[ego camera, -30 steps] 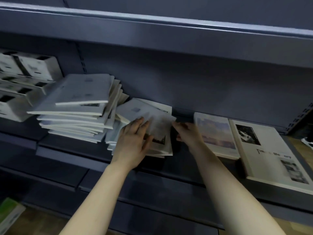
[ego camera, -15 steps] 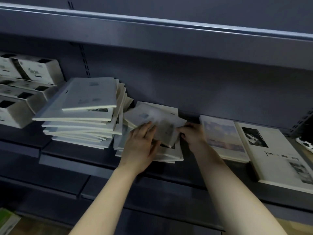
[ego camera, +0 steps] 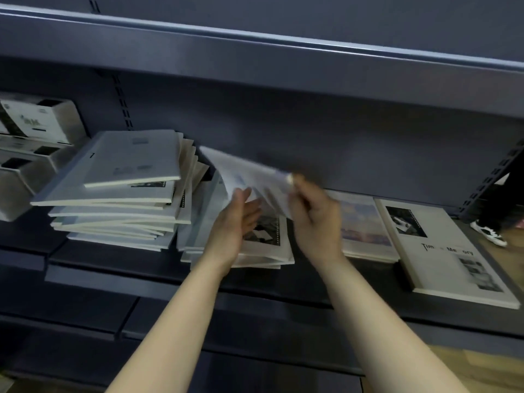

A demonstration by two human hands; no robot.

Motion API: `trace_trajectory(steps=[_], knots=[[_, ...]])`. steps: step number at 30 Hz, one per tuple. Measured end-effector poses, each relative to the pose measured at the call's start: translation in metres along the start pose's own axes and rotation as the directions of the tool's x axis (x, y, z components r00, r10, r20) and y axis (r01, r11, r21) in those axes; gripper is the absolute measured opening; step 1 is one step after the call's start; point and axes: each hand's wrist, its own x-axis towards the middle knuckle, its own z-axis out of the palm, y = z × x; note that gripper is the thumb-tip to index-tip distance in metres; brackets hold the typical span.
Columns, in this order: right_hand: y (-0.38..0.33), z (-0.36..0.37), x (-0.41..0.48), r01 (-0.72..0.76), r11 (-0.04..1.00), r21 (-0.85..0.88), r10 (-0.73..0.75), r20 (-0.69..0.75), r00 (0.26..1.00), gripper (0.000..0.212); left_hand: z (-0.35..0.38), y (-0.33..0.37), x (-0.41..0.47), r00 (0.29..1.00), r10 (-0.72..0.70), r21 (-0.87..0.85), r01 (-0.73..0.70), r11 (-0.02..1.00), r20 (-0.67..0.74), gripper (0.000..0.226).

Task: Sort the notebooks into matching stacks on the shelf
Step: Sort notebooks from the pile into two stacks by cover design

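A thin white notebook (ego camera: 243,171), blurred by motion, is lifted and tilted above a low stack of notebooks (ego camera: 269,245) in the middle of the dark shelf (ego camera: 141,276). My right hand (ego camera: 314,219) pinches its right edge. My left hand (ego camera: 235,222) has its fingers spread against the notebook's underside. To the left stands a tall, untidy stack of white notebooks (ego camera: 119,194). To the right lie a notebook with a sky picture (ego camera: 365,225) and a larger white one with photos and black lettering (ego camera: 442,248).
White boxes (ego camera: 37,129) are piled at the far left of the shelf. The upper shelf (ego camera: 255,61) overhangs closely. A slotted upright (ego camera: 490,180) stands at the right, with a shoe (ego camera: 487,232) on the wooden floor beyond it.
The top notebook, flat on the middle stack a second ago, has been raised and tilted up by both hands. The view has shifted slightly, so the stacks sit further right in the frame.
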Motion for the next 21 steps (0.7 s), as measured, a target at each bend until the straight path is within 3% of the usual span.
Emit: trace_trajectory(steps=[3,5,7,9,11,13,15,18,21], knots=[[-0.002,0.010,-0.022,0.237,0.969,-0.073,-0.219,0.192,0.957,0.032,0.000,0.007,0.006,0.993,0.025,-0.438,0.027,0.899,0.114,0.085],[-0.001,0.011,-0.035,0.319,0.945,-0.071,-0.292,0.256,0.922,0.028,-0.002,0.007,0.003,0.990,0.025,-0.552,0.058,0.832,0.141,0.069],[0.001,0.006,-0.043,0.311,0.948,-0.067,-0.280,0.291,0.915,0.027,-0.002,0.006,0.001,0.990,-0.014,-0.541,0.087,0.837,0.137,0.041],[0.002,-0.001,-0.047,0.235,0.969,-0.075,-0.208,0.268,0.941,0.028,0.000,0.004,-0.001,0.995,-0.035,-0.486,0.078,0.870,0.097,0.029],[0.006,-0.007,-0.048,0.118,0.976,-0.184,-0.089,0.162,0.983,0.033,0.002,0.004,-0.002,0.996,-0.045,-0.450,0.074,0.890,0.075,0.038],[0.011,-0.014,-0.047,-0.104,0.969,-0.224,0.115,0.039,0.993,0.040,0.004,0.004,-0.003,0.994,-0.056,-0.408,0.088,0.909,0.090,0.045],[0.015,-0.023,-0.045,-0.358,0.932,-0.054,0.358,-0.005,0.934,0.043,0.007,0.004,-0.003,0.993,-0.053,-0.347,0.087,0.934,0.106,0.045],[0.026,-0.042,-0.046,-0.590,0.760,0.273,0.592,0.085,0.801,0.029,0.015,0.001,-0.003,0.988,-0.014,-0.283,0.056,0.958,0.151,0.040],[0.036,-0.063,-0.051,-0.745,0.581,0.329,0.702,0.262,0.663,0.040,0.029,-0.003,-0.002,0.983,0.021,-0.202,0.016,0.979,0.181,0.040]])
